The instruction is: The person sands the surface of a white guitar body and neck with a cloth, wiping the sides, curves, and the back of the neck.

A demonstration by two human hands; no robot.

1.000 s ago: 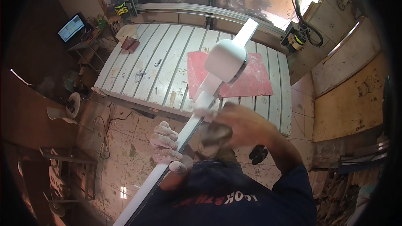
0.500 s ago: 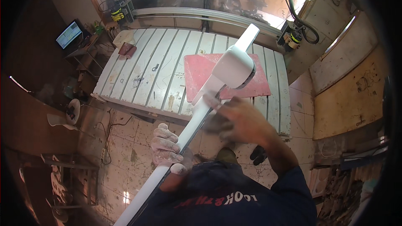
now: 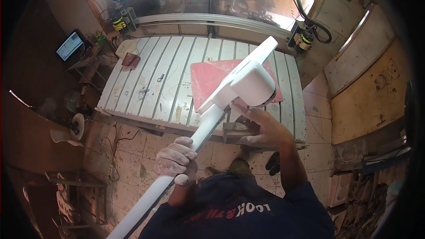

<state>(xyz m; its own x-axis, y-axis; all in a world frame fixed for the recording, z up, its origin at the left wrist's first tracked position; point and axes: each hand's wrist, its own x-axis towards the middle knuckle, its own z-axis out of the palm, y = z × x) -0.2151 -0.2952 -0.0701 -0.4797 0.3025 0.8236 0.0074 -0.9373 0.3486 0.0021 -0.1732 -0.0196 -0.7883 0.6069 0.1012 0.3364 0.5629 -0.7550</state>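
Note:
A long white piece (image 3: 148, 199) runs diagonally from the lower left up over the table, with a rounded, glossy white block (image 3: 253, 83) near its far end. My left hand (image 3: 176, 157), pale with dust, is wrapped around its shaft. Just below the rounded block, my right hand (image 3: 268, 128) has its fingertips close to the shaft's right side. Between that hand's thumb and fingers shows a flat grey-brown piece (image 3: 239, 129) that it seems to hold; its kind is unclear.
A slatted white table (image 3: 152, 88) stands ahead, bearing a pink-red sheet (image 3: 206, 82) and a dark red roll-like item (image 3: 130, 60). Cables (image 3: 116, 150) trail on the tiled floor at left. A monitor (image 3: 70, 46) stands far left; a panel (image 3: 367, 102) leans at right.
The white piece has rolled slightly and shifted a little. My right hand, blurred before, now shows clearly and sits slightly lower. The left hand keeps its grip on the shaft.

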